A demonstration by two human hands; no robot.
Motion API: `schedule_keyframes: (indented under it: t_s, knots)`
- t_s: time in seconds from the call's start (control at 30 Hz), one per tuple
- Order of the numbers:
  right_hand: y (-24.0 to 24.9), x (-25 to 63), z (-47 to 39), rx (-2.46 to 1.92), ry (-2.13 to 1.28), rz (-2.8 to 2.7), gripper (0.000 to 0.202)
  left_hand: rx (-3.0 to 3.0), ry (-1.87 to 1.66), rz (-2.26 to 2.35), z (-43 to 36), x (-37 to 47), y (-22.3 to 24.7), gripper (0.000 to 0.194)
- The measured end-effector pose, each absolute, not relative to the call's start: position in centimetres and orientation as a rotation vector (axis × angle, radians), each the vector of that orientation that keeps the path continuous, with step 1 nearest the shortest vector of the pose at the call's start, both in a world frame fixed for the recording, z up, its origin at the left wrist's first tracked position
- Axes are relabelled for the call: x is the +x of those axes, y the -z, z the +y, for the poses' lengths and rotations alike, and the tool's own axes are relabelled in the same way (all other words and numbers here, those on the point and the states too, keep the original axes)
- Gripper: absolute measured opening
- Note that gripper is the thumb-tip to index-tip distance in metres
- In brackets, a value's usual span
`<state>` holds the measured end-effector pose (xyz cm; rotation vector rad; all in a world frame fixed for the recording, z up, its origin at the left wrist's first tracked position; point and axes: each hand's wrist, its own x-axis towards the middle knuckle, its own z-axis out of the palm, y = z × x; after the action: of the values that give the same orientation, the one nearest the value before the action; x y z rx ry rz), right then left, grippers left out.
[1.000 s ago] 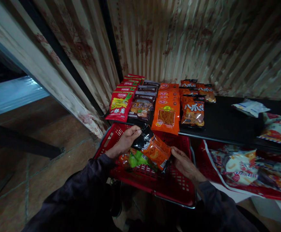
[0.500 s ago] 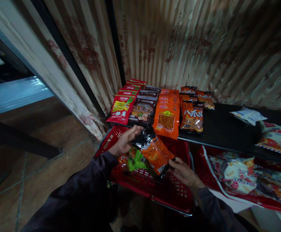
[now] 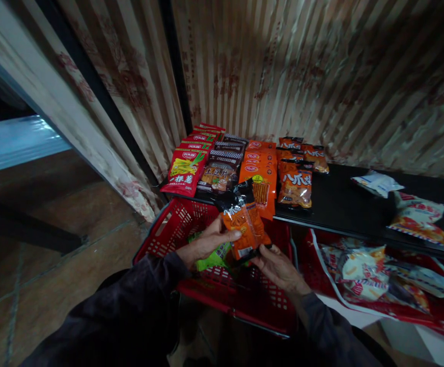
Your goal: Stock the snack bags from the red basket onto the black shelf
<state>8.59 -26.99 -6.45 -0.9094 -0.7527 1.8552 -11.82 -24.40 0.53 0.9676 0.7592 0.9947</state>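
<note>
**Both hands on one orange snack packet above the red basket**

The left hand (image 3: 206,243) pinches the orange snack packet (image 3: 245,221) at its side, thumb across the front. The right hand (image 3: 277,265) grips its bottom edge from below. Under the fingers sits a red basket (image 3: 176,227) with a green packet (image 3: 212,257) inside. Beyond the fingertips, rows of snack bags (image 3: 260,176) lie on a black shelf (image 3: 344,204).

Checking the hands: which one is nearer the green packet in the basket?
Left. The left hand lies right against the green packet; the right hand is further right, under the orange packet.
</note>
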Motion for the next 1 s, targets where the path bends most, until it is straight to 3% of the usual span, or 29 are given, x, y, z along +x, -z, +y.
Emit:
schedule_keyframes:
  t_s: [0.4,0.63,0.87,1.0]
  knots:
    - [5.0,9.5,-26.4,-0.976,-1.768,-0.912,0.047,0.874,-0.947,0.827,-24.2,-12.0,-0.2,0.054]
    - [4.8,9.7,-26.3,-0.968,-1.674,-1.111,0.057,1.012,-0.921,0.838,-24.2,-11.4,-0.2,0.064]
    - [5.0,8.9,-26.9,-0.934,-1.560,-1.026,0.050,1.134,-0.889,0.811,-24.5,-10.4,0.1,0.073]
    - [4.5,8.9,-26.7,-0.906,-1.485,-0.872,0.042,1.170,-0.900,0.863,-24.7,-10.5,1.4,0.066]
